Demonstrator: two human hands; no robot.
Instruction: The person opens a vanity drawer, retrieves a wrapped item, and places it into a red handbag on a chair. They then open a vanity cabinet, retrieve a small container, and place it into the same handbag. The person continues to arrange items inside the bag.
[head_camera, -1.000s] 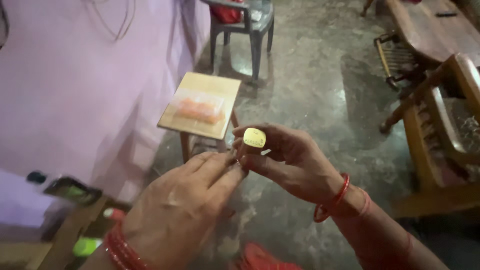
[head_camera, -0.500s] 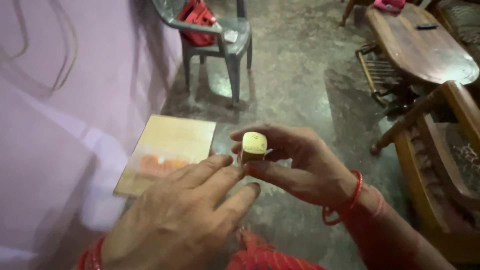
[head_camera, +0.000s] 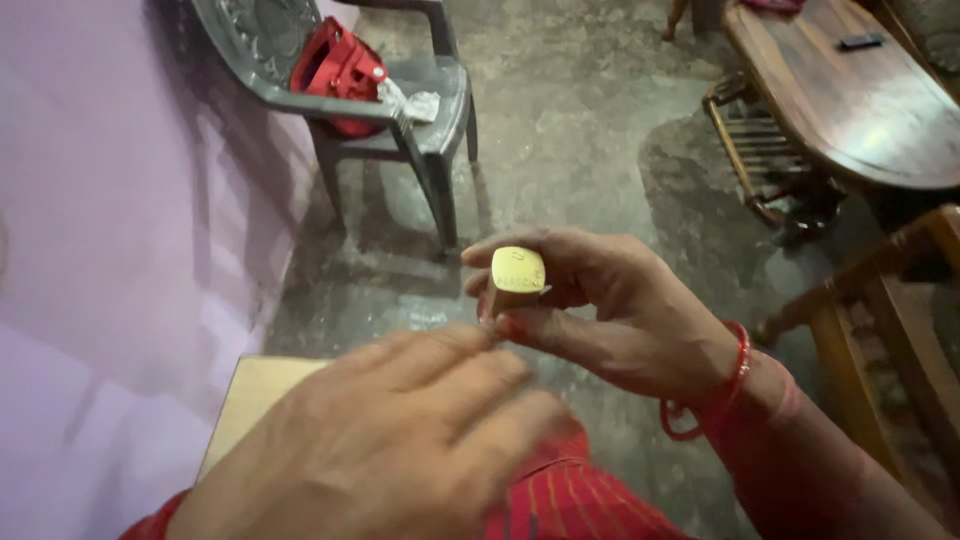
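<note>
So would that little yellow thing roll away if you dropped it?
Probably a bit. The yellow cap looks rounded and smooth, so it might roll or slip. It seems small and light, since the right hand holds it with just fingertips. The hard floor could make it bounce.

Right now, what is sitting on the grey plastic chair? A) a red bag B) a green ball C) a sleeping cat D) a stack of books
A: a red bag lies on the seat of the grey plastic chair, with a bit of crumpled wrapper beside it.
</note>
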